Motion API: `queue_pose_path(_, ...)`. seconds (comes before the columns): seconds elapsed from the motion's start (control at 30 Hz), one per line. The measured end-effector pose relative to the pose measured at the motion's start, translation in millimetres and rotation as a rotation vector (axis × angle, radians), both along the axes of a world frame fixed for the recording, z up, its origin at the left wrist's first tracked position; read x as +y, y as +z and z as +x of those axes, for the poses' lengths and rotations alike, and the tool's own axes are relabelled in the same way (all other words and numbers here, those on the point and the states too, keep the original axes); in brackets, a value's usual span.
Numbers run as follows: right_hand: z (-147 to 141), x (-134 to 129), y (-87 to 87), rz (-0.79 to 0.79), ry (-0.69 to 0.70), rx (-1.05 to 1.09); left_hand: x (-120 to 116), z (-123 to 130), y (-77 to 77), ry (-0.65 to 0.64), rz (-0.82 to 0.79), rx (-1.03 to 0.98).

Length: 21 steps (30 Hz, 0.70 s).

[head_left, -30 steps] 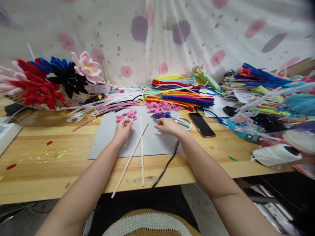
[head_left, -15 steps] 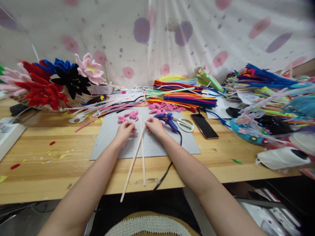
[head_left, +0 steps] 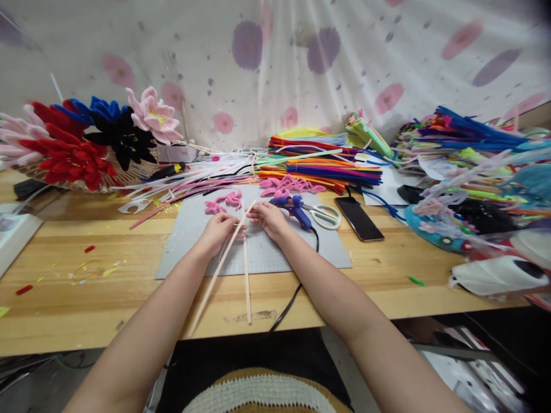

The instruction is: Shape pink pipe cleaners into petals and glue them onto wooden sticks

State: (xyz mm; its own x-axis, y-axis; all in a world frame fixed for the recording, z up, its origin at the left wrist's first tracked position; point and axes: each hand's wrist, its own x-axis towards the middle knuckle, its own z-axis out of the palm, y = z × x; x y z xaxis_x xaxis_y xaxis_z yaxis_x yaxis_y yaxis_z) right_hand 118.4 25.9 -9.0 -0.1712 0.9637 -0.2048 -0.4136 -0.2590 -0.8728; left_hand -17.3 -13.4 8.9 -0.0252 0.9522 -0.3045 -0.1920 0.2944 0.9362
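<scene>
Between my hands a thin pale wooden stick point(head_left: 217, 272) slants down toward the table's front edge. Near its top end, the fingers of my right hand point(head_left: 267, 220) are closed on it. My left hand point(head_left: 219, 230) has its fingers pinched together right beside the stick; what they hold, if anything, is too small to make out. A second pale stick point(head_left: 247, 281) lies on the grey cutting mat point(head_left: 181, 252), crossing behind the first. Pink fuzzy pieces point(head_left: 224, 202) lie just beyond my left hand. A blue glue gun point(head_left: 294, 211) rests beyond my right hand.
White-handled scissors point(head_left: 325, 217) and a phone point(head_left: 359, 218) lie right of the glue gun. Bundles of coloured pipe cleaners point(head_left: 331, 174) line the back. Fuzzy flowers point(head_left: 73, 160) stand left, a white power strip point(head_left: 17, 238) nearer. Bagged materials point(head_left: 499, 275) crowd the right.
The held stick's lower end has swung left and its top has shifted slightly. My right hand's fingers have spread more, and my left fingers have come closer to the stick.
</scene>
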Motion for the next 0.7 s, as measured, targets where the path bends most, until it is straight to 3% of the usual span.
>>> queue_pose_path(0.7,-1.5,-0.3,-3.8,0.071,0.040,0.013,-1.9,-2.5,3.6,-0.022,-0.021,0.078)
